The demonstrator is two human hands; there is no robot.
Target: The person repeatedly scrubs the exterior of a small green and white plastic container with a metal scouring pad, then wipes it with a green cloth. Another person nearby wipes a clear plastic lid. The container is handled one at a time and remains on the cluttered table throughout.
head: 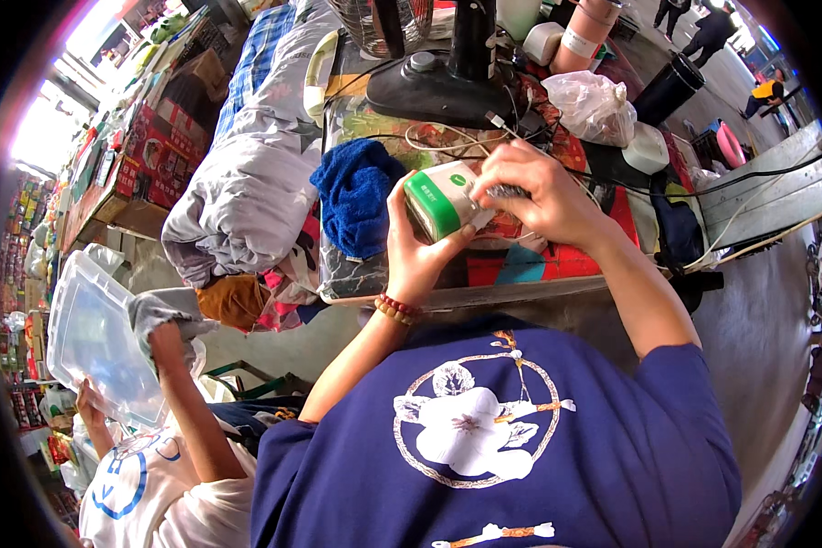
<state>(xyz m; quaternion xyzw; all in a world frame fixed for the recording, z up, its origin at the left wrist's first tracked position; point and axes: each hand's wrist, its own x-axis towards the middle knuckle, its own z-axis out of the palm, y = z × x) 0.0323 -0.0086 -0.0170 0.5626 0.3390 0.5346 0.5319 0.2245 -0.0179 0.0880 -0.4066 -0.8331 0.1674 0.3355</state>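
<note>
My left hand (421, 253) holds a small white and green box-shaped device (445, 198) from its left and near sides, above the cluttered table. At the device's right side is my right hand (527, 188), its fingers curled around a small dark item (507, 192) that I cannot identify. A crumpled blue towel (359, 195) lies just left of the device. Behind my right hand, a white cable (445, 145) loops over the table and a USB plug (496, 119) points up.
A black fan base (438, 89) stands at the back, near a tied plastic bag (589, 106). Folded bedding (246, 192) is piled at left. A person at lower left holds a clear plastic lid (103, 335) and a grey cloth (168, 312). Cables hang at right by a metal panel (764, 188).
</note>
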